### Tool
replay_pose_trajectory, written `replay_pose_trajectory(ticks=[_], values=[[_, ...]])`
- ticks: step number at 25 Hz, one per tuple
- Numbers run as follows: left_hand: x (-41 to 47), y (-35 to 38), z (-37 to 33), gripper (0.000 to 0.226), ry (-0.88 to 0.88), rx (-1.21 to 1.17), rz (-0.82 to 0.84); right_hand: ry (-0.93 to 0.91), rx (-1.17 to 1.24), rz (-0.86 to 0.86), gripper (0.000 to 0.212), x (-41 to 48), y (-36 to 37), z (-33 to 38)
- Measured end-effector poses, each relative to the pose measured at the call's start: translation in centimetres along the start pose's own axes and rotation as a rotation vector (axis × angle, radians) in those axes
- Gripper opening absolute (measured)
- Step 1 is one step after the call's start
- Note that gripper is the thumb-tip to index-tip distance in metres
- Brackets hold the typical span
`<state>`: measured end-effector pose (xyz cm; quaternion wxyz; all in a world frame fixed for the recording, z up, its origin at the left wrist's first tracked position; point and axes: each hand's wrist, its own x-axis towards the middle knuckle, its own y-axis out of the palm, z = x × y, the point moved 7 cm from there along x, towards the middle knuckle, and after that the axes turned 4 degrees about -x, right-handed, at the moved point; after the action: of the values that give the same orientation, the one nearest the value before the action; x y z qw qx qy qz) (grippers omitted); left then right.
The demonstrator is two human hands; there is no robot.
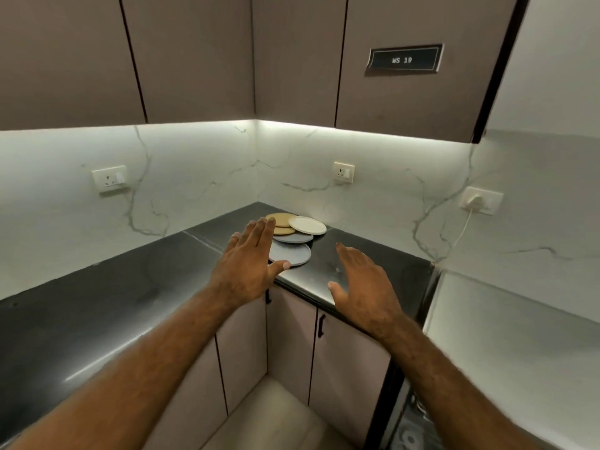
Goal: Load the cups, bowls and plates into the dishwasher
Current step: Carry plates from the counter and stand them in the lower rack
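Several plates lie overlapping in the corner of the black countertop [97, 306]: a white plate [307, 225], a tan plate [281, 219], a dark grey plate [293, 238] and a light grey plate [292, 253] nearest me. My left hand [250, 261] hovers with fingers spread straight, just left of the light grey plate and covering its left edge. My right hand [360, 284] is held flat over the counter to the right of the plates, apart from them. Both hands hold nothing. No cups or bowls are in view.
Brown wall cabinets hang above, one with a label plate [404, 60]. Sockets [109, 178] [344, 172] sit on the marble backsplash; a plugged white cable [462, 232] runs down at right. Base cabinet doors [344, 362] stand below the counter. A dishwasher rack shows at the bottom right [410, 430].
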<state>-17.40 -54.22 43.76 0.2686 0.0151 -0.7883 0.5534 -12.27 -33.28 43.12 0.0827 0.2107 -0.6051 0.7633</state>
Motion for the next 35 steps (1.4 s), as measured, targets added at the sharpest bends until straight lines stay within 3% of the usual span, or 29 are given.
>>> replay_pose_trajectory(ticks=[10, 17, 26, 35], values=[[8.9, 0.1, 16.0, 0.093, 0.056, -0.021, 0.040, 0.095, -0.008, -0.004, 0.079, 13.2, 8.9, 7.6], [13.9, 2.2, 20.9, 0.093, 0.099, -0.061, 0.123, 0.162, -0.045, 0.016, 0.081, 18.2, 12.3, 9.3], [21.2, 7.3, 24.3, 0.093, 0.125, -0.118, 0.126, 0.197, -0.061, 0.005, 0.078, 23.9, 15.4, 5.6], [32.2, 16.9, 26.9, 0.093, 0.069, -0.125, 0.093, 0.156, -0.022, 0.039, 0.079, 35.0, 22.4, -3.2]])
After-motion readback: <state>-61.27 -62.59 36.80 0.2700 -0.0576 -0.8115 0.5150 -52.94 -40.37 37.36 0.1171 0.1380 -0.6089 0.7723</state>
